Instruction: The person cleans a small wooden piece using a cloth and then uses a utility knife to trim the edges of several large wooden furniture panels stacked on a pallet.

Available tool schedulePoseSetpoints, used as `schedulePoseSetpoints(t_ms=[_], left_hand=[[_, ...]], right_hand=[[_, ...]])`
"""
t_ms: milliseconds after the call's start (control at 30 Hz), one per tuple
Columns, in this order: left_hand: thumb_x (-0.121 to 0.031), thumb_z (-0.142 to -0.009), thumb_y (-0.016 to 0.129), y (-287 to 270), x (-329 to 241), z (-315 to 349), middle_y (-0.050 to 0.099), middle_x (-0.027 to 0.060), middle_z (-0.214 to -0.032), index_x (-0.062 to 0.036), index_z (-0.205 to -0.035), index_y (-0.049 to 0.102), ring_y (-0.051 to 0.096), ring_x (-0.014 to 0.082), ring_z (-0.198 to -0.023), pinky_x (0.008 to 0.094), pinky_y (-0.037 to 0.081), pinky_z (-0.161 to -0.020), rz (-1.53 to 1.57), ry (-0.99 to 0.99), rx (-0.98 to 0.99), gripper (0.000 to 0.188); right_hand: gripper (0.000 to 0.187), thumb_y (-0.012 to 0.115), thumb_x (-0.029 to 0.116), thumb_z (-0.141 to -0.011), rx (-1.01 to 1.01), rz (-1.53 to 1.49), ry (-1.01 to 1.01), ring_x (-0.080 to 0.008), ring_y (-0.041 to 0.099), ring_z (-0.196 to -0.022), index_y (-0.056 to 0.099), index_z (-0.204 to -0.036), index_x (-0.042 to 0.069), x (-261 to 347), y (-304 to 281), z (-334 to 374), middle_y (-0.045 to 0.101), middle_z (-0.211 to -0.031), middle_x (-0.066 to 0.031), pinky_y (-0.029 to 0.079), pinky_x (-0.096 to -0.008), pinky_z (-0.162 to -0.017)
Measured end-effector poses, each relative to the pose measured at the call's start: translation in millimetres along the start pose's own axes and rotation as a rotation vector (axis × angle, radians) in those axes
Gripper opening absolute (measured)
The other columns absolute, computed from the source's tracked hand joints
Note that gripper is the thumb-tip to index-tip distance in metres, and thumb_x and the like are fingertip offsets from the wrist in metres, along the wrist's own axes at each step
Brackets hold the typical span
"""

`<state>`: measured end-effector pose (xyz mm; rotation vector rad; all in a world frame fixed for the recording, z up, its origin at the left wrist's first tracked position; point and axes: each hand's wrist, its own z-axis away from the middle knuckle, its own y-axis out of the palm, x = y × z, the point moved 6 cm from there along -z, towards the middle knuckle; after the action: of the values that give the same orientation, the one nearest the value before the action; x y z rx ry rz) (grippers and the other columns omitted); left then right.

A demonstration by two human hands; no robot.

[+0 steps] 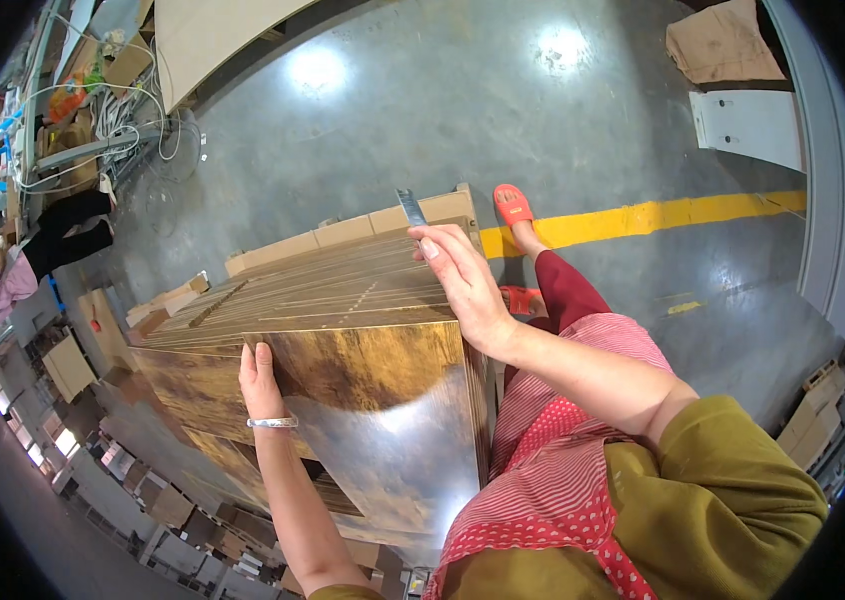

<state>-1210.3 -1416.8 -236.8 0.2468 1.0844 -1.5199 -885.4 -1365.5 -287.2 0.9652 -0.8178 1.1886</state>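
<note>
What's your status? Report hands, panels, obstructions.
Right hand holding flat metal tool. Left hand at top edge of front panel. Wood-grain panels packed on edge. Hands look unblocked; tan strip along far side.

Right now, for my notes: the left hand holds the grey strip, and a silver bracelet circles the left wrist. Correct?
Not quite: the head view shows the right hand holding the grey strip. The silver bracelet does circle the left wrist.

Bright light, seemingly from overhead, throws two white glare spots on the far floor point(433, 110) and a pale sheen across the near board point(373, 430), while lens distortion bows the right post point(828, 170), near-left boxes point(169, 506) look soft, and black fills the corners.
</note>
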Motion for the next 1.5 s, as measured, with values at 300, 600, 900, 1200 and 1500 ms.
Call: schedulePoseSetpoints(t_ms=[300,600,900,1200,1500], left_hand=[[-0.036,-0.095,0.051,-6.3,8.9,-4.2,0.059,0.0037,-0.111,-0.0006,-0.12,0.053,0.052,0.0122,-0.097,0.0277,0.04,-0.088,0.014,0.006,-0.02,0.043],[-0.038,-0.094,0.053,-8.4,13.7,-7.8,0.06,0.0037,-0.107,-0.0006,-0.117,0.054,0.053,0.0114,-0.094,0.0272,0.043,-0.084,0.053,-0.077,-0.004,0.043],[-0.038,-0.094,0.052,-13.3,16.8,-9.8,0.059,0.0054,-0.11,0.0003,-0.118,0.053,0.053,0.0123,-0.097,0.0281,0.042,-0.086,0.043,-0.104,-0.01,0.046],[-0.04,-0.096,0.047,-12.2,12.0,-9.3,0.058,0.0057,-0.114,0.0019,-0.119,0.053,0.053,0.0143,-0.099,0.029,0.041,-0.089,-0.114,-0.021,-0.085,0.049],[-0.041,-0.096,0.047,-14.2,11.1,-13.3,0.055,0.0095,-0.121,0.0005,-0.13,0.043,0.054,0.0177,-0.105,0.032,0.041,-0.093,0.062,-0.067,0.061,0.054]], right_hand=[[0.039,0.042,0.034,-0.098,0.045,-0.188,0.179,-0.0133,0.053,-0.087,0.059,-0.108,-0.001,-28.7,-20.8,-7.9,0.054,-0.093,-0.0054,0.041,-0.0278,-0.082],[0.034,0.043,0.029,-0.099,0.011,-0.142,0.124,-0.011,0.051,-0.085,0.061,-0.099,0.001,-30.2,-3.6,2.3,0.054,-0.088,-0.0027,0.039,-0.0249,-0.081],[0.032,0.043,0.025,-0.098,-0.01,-0.021,-0.023,-0.0166,0.054,-0.075,0.06,-0.095,-0.002,-14.0,-12.9,2.0,0.053,-0.086,-0.0087,0.043,-0.0291,-0.07],[0.035,0.042,0.026,-0.099,0.13,0.031,-0.012,-0.0123,0.054,-0.072,0.06,-0.091,-0.003,-1.5,-3.4,2.3,0.053,-0.081,-0.0052,0.041,-0.0265,-0.068],[0.042,0.04,0.036,-0.099,-0.04,-0.284,0.232,-0.0094,0.057,-0.079,0.061,-0.096,0.0,-34.1,-46.1,-14.2,0.059,-0.084,-0.002,0.044,-0.0252,-0.078]])
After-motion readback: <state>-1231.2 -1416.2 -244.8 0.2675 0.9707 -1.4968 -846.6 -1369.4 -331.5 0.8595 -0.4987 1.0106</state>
